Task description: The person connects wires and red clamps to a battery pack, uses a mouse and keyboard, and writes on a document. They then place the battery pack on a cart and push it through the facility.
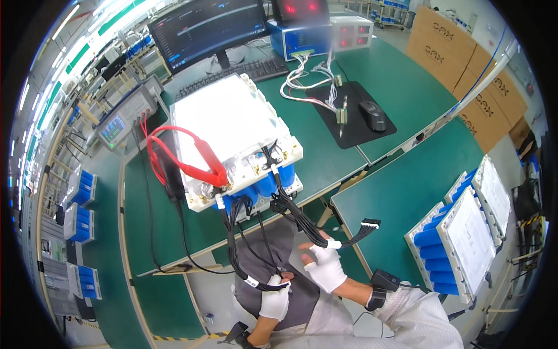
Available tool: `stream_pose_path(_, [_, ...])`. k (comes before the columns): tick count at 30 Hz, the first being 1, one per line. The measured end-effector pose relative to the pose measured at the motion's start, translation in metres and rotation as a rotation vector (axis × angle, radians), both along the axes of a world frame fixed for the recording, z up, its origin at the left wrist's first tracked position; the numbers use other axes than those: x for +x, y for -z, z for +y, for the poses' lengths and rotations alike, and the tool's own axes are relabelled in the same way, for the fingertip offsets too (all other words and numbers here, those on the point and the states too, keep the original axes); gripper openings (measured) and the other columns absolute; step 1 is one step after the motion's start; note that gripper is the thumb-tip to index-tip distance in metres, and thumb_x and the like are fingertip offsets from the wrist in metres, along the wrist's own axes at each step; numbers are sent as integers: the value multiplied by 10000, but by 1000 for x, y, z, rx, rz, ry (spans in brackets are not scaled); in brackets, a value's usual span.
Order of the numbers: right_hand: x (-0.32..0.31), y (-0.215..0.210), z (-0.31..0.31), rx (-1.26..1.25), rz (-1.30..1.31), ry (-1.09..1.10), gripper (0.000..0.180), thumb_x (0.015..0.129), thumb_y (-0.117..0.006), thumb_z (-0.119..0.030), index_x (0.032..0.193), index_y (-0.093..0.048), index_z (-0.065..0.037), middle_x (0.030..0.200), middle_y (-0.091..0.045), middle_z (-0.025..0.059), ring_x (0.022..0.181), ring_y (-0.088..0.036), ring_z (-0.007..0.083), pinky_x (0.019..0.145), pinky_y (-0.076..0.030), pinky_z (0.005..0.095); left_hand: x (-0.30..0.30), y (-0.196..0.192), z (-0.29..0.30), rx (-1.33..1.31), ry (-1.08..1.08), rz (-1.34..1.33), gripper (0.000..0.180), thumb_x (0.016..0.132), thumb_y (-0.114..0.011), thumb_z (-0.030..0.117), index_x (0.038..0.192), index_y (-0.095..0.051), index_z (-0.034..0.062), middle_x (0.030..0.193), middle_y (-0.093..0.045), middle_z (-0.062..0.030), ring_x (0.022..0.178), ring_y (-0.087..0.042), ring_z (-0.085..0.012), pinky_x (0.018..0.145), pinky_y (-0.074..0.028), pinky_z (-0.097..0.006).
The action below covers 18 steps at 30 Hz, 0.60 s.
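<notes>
Left hand (274,298): shown gloved in white at about 6 o'clock in the view, clenched around a black cable bundle (239,256) near a white tag; the bundle is seen to rise toward 12 o'clock to the module's front edge.

Right hand (325,266): shown gloved in white just toward 3 o'clock of the left hand, fingers closed on a second black harness (302,220) at a white band; a dark wrist device (381,286) is worn on the forearm.

Harness end: a black multi-pin connector (369,223) is seen hanging free beyond the right hand, toward 2 o'clock of it — apart from the bench.

Battery module (232,136): a white-topped block with blue cylindrical cells along its front is set on the green bench (325,157), toward 11 o'clock of both hands; both cable runs are attached at its near edge.

Red clip lead (200,157): a red clamp is fixed to the module's near left corner, its red wire looped toward 9 o'clock.

Instruments: a grey meter (125,119) is placed toward 9 o'clock of the module; a monitor (206,29), a keyboard (232,78) and a blue tester box (322,35) are ranged toward 12 o'clock.

Mat area: a black mat (351,113) carrying a mouse (372,114) is seen toward 2 o'clock of the module.

Second bench (395,198): two further modules (465,232) with blue cells are laid at 3 o'clock — well apart from the hands.

Boxes: brown cartons (459,64) are stacked toward 1 o'clock.
</notes>
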State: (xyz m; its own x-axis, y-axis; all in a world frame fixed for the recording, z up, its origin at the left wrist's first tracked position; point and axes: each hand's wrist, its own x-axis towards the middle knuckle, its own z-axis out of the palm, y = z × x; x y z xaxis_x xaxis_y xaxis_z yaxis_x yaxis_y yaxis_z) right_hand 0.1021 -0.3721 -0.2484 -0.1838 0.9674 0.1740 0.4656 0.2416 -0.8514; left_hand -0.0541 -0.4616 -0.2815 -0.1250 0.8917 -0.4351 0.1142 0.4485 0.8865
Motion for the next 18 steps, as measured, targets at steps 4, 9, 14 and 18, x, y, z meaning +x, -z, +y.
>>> stream_pose_path(4, [3,5,7,-69,-54,51,347,732,-656,-112,1064,-606,-25,1258,-473,219,1134,-473,380,962,-385,413,-17,-6,13,216,-235,56,210,915,-492,113,1032,-600,-23,932,-613,-92,864,-569,-158,819,-440,-262])
stream_pose_path(9, [5,-4,10,-43,-81,-3,424,740,-631,-70,1163,-601,-76,1315,-454,221,1215,-426,374,1001,-362,407,-46,-54,42,477,-689,87,139,840,-454,1,915,-570,14,901,-578,-62,814,-516,-135,785,-401,-256])
stream_pose_path(14, [8,14,11,-120,-9,-167,438,735,-607,-55,1173,-602,-74,1295,-514,176,1127,-515,346,977,-394,379,-60,-139,84,1046,-690,194,150,904,-406,69,974,-519,-2,999,-543,-106,947,-531,-189,886,-426,-343])
stream_pose_path(18, [4,12,2,42,-47,-136,361,736,-620,-83,1094,-646,-117,1231,-555,173,1169,-478,357,987,-393,406,-39,-220,118,1084,-520,341,341,997,-369,250,1082,-519,-44,1056,-561,-132,1008,-549,-217,926,-418,-358])
